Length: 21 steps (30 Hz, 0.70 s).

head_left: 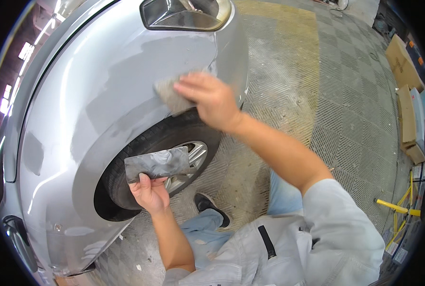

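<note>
My left hand (150,195) grips the lower edge of a flat metal filler plate (138,167), thumb on top. Grey putty (167,158) is smeared over the plate, which is in front of the wheel. Higher up, my right hand (215,97) is closed on a flat greyish spreader (168,99), blurred by motion. The spreader lies against the silver car fender (103,90), just above the wheel arch. Duller grey patches (148,66) mark the fender between the headlight (184,19) and the arch.
Beneath the arch stands the tyre (114,186) with its silver rim (200,155). My shoe (207,205) is on the patterned floor (351,128) beside it. Cardboard boxes (403,62) and a yellow tool or stand (398,207) lie along the right side.
</note>
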Motion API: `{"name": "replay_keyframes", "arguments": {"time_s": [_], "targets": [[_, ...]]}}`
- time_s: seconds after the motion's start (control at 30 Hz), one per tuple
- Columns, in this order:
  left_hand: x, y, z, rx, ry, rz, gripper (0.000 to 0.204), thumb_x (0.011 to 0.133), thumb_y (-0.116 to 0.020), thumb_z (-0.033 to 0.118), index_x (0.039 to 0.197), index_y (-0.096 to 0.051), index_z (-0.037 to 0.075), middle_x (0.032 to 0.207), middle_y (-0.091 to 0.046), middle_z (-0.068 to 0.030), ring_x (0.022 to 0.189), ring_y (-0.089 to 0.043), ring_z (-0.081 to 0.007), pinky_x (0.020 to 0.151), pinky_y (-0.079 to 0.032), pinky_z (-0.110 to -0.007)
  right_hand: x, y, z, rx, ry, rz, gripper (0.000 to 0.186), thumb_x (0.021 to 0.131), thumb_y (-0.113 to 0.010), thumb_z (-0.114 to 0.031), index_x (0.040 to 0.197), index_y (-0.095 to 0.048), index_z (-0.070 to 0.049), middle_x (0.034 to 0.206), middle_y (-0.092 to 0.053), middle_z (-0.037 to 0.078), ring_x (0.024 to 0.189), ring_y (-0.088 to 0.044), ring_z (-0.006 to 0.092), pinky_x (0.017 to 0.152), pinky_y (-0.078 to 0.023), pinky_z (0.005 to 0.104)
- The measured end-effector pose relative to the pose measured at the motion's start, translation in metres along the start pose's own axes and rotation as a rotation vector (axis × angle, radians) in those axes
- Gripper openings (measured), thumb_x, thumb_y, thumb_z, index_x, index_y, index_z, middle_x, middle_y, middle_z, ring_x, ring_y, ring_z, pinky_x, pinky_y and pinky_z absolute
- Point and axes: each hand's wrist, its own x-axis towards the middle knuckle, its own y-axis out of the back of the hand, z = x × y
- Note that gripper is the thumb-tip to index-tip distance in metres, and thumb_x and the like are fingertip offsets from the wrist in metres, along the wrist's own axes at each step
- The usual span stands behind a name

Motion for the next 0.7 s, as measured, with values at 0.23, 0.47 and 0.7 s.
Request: {"name": "replay_keyframes", "arguments": {"time_s": [0.23,0.47,0.7], "targets": [[0.003,-0.012,-0.018,0.002,0.103,-0.025,0.025,0.092,-0.056,0.004,0.116,-0.053,0.000,0.107,-0.064,-0.0140,0.085,-0.067,-0.0209,0.060,-0.062,-0.033,-0.039,0.035,-0.029,0.516,-0.449,-0.083,0.023,0.086,-0.058,-0.001,0.107,-0.067,-0.006,0.099,-0.067,0.010,0.091,-0.064,0.0213,0.081,-0.050,0.0300],[0.009,-0.020,-0.020,0.029,0.068,0.063,0.022,0.093,-0.055,0.006,0.115,-0.053,0.000,0.104,-0.064,-0.0138,0.079,-0.067,-0.0199,0.057,-0.062,-0.031,-0.039,0.073,-0.010,0.509,-0.317,-0.670,0.023,0.082,-0.061,-0.002,0.103,-0.068,-0.005,0.089,-0.068,0.013,0.084,-0.066,0.0221,0.076,-0.051,0.0320],[0.003,-0.019,-0.013,0.059,0.036,-0.024,0.028,0.093,-0.057,0.009,0.118,-0.051,-0.003,0.106,-0.063,-0.0159,0.080,-0.067,-0.0206,0.057,-0.061,-0.030,0.030,0.045,0.059,0.000,-0.191,0.012,0.027,0.087,-0.054,-0.002,0.111,-0.066,-0.008,0.106,-0.067,0.011,0.094,-0.065,0.0281,0.082,-0.052,0.0327]]}}
